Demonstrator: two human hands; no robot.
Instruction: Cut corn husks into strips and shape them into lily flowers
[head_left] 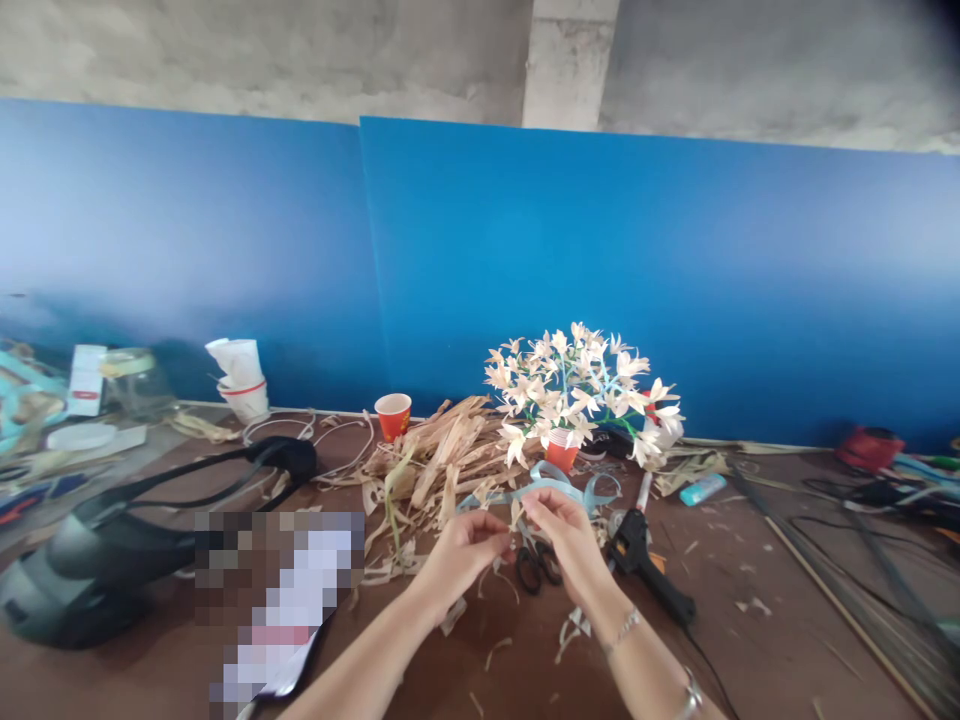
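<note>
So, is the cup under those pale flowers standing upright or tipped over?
Upright: the red cup has its rim at the top, and the pale flowers fan out above it.

The left hand and right hand hold a small pale piece between their fingertips, near black-handled scissors. Beyond them, cream flowers rise from a red cup beside heaped dry husks

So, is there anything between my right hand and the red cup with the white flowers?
Yes, a light blue ribbon lies in loose curls on the table between your right hand and the red cup. I see nothing else in between.
</note>
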